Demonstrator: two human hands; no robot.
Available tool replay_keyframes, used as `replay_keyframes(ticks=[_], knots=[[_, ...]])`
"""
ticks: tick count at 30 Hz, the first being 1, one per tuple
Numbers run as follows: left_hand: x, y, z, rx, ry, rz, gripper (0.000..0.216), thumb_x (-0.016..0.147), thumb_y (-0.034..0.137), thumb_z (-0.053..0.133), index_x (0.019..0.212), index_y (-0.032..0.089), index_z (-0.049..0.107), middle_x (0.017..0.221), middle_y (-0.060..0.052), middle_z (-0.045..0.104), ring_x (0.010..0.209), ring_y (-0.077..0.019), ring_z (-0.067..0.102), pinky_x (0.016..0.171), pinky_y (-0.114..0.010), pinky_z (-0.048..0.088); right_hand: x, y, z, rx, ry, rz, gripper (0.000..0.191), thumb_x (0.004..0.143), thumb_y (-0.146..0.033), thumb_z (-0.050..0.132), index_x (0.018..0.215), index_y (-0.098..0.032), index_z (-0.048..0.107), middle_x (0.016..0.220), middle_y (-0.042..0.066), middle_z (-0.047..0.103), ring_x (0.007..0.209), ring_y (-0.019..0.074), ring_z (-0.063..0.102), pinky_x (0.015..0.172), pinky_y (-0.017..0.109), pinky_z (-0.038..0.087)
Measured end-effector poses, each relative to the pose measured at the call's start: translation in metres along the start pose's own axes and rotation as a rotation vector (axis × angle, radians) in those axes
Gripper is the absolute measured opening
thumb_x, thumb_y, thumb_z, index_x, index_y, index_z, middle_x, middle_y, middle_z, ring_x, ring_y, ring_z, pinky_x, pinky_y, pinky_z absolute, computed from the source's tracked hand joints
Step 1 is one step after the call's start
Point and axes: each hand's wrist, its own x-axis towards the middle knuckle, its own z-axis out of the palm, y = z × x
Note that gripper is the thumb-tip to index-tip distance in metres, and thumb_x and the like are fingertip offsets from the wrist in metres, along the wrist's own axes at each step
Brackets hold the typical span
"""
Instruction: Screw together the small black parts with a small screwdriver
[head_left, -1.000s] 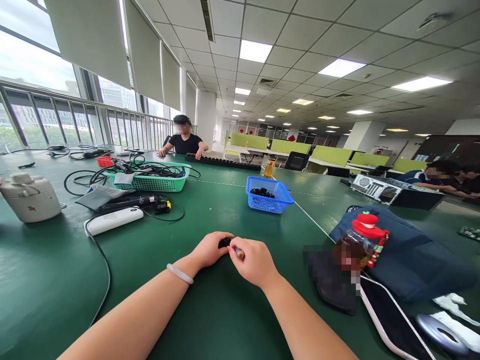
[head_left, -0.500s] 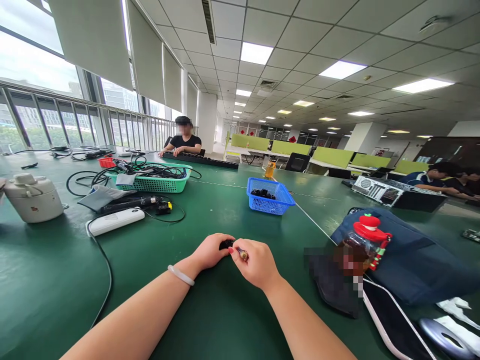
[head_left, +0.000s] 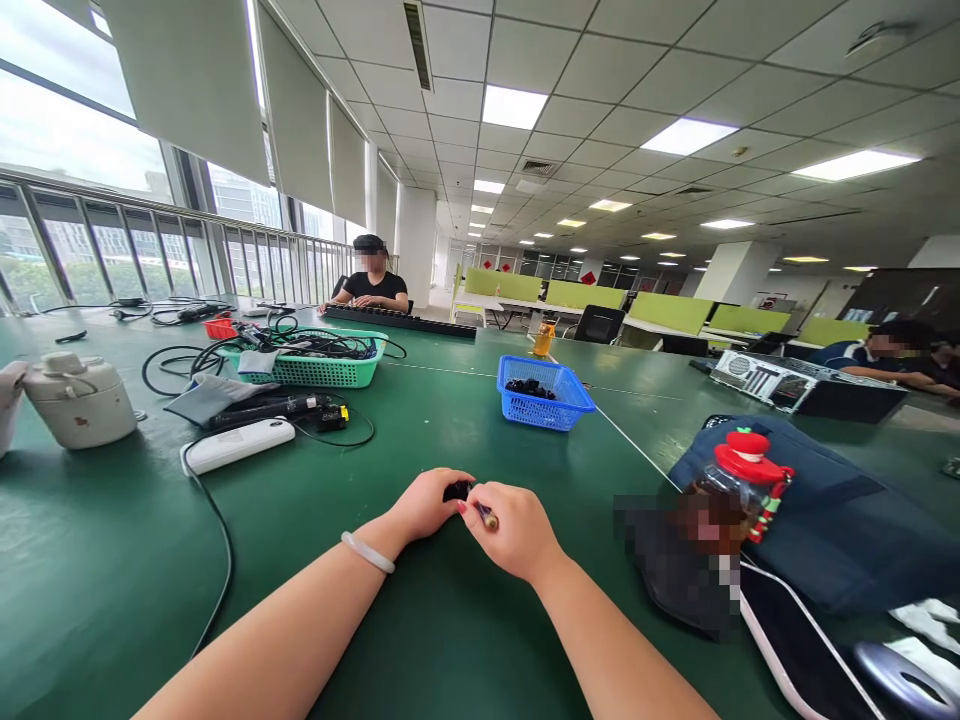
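Head view: the camera is looking forward and down across a green table point(head_left: 405, 630).
Left hand: the left hand point(head_left: 426, 503), a pale bangle point(head_left: 367, 552) circling its wrist, is grasping a small black part point(head_left: 455, 491) between thumb and fingers.
Right hand: the right hand point(head_left: 517, 525) is gripping a slim tool point(head_left: 489, 519), its rounded, brownish end poking out of the fist toward the wearer.
Black part: it is sitting low over the near middle of the table, mostly hidden by fingers; whether the tool's far end is touching it, I cannot tell.
Blue basket: beyond the hands and slightly to the right, the blue basket point(head_left: 544, 410) is holding a heap of black pieces point(head_left: 531, 388).
Left side: a green basket point(head_left: 315, 374) is brimming with dark cables point(head_left: 311, 345); a white device point(head_left: 238, 446) is lying in front of it, and a pale flask point(head_left: 82, 402) is standing further left.
Right side: a red-topped bottle point(head_left: 746, 468) is resting against a dark blue bag point(head_left: 832, 530), with a phone point(head_left: 806, 630) lying nearer.
Far edge: a person in black point(head_left: 375, 287) is sitting behind a long black strip point(head_left: 401, 321).
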Motion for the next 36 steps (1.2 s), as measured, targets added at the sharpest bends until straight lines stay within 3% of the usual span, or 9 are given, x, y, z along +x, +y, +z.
replay_keyframes(ticks=[16, 21, 30, 36], knots=[[0.001, -0.001, 0.000, -0.007, -0.002, -0.014, 0.044, 0.072, 0.019, 0.060, 0.115, 0.019, 0.067, 0.118, -0.006, 0.068, 0.108, -0.0232, 0.062, 0.098, -0.032, 0.045, 0.000, -0.003, 0.000, 0.019, -0.075, -0.060, 0.026, 0.088, -0.029, 0.052, 0.063, -0.020, 0.054, 0.059, -0.003, 0.055, 0.052, 0.0097, 0.045, 0.053, 0.022, 0.029], [0.000, -0.001, 0.000, 0.012, -0.007, -0.003, 0.044, 0.072, 0.016, 0.060, 0.115, 0.020, 0.067, 0.118, -0.005, 0.068, 0.110, -0.0224, 0.061, 0.100, -0.032, 0.044, 0.001, -0.001, -0.001, -0.040, -0.045, -0.031, 0.031, 0.090, -0.026, 0.046, 0.059, -0.020, 0.048, 0.056, -0.002, 0.049, 0.050, 0.0103, 0.042, 0.051, 0.023, 0.026], [0.001, 0.001, -0.001, 0.028, -0.012, -0.007, 0.036, 0.079, 0.028, 0.062, 0.114, 0.021, 0.067, 0.117, -0.006, 0.069, 0.109, -0.0236, 0.061, 0.098, -0.033, 0.044, 0.001, 0.013, -0.002, 0.071, 0.046, 0.053, 0.041, 0.096, -0.032, 0.036, 0.058, -0.020, 0.044, 0.055, -0.002, 0.047, 0.051, 0.0109, 0.040, 0.051, 0.023, 0.028], [0.001, 0.000, 0.000, -0.007, 0.001, -0.033, 0.040, 0.074, 0.018, 0.061, 0.114, 0.020, 0.068, 0.115, -0.005, 0.070, 0.106, -0.0216, 0.062, 0.096, -0.031, 0.045, -0.001, 0.010, 0.002, -0.045, 0.004, -0.099, 0.037, 0.093, -0.027, 0.041, 0.058, -0.019, 0.049, 0.055, -0.002, 0.047, 0.050, 0.0105, 0.040, 0.052, 0.024, 0.027]])
